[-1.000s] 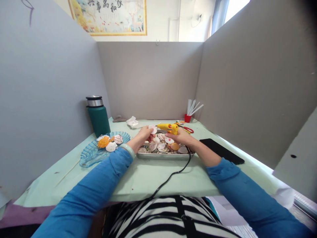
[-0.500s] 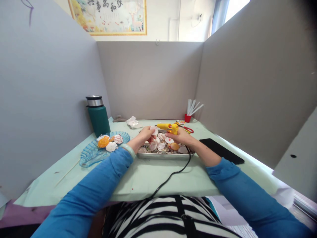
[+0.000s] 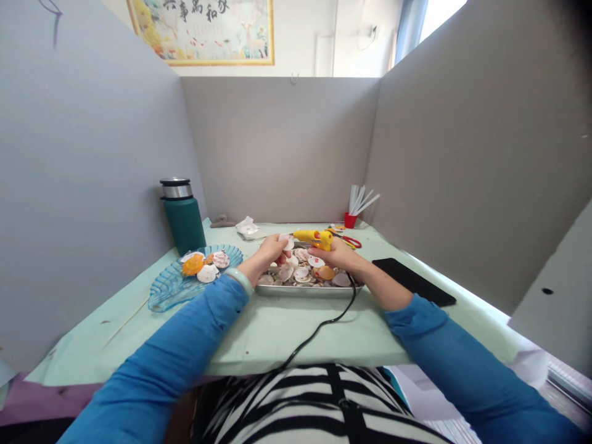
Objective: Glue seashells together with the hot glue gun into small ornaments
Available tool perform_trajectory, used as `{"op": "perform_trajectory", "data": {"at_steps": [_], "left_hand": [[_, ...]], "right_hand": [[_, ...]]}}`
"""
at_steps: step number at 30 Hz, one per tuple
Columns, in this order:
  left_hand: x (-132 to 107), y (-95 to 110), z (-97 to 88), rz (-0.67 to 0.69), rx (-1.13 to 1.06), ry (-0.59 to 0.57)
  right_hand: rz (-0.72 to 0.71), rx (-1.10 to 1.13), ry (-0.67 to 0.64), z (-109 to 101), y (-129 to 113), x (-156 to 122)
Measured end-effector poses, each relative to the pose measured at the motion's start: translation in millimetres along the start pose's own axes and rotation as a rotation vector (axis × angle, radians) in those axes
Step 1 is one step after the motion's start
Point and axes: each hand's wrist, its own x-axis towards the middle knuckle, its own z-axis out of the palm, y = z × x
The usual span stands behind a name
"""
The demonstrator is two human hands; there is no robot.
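Between its fingertips my left hand pinches a pale seashell, held above the metal tray. Wrapped around the handle of a yellow hot glue gun is my right hand. The gun lies level, its nozzle pointing left at the shell and close to it; whether they touch I cannot tell. Below both hands, the metal tray holds many loose seashells. A black cord runs from the gun over the tray's rim to the table's front edge.
On the left, a blue scalloped dish carries several shells, with a thin stick beside it. Behind stands a green bottle. A red cup of glue sticks, red-handled scissors and a black flat panel lie right. Grey partitions enclose the table.
The shell in my left hand has tilted slightly at the nozzle. My right hand and the glue gun have barely moved.
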Motion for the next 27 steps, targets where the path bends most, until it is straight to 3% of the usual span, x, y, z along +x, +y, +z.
{"op": "perform_trajectory", "data": {"at_steps": [27], "left_hand": [[-1.0, -1.1, 0.1, 0.031, 0.073, 0.014]], "right_hand": [[0.006, 0.021, -0.004, 0.7, -4.8, -2.5]]}}
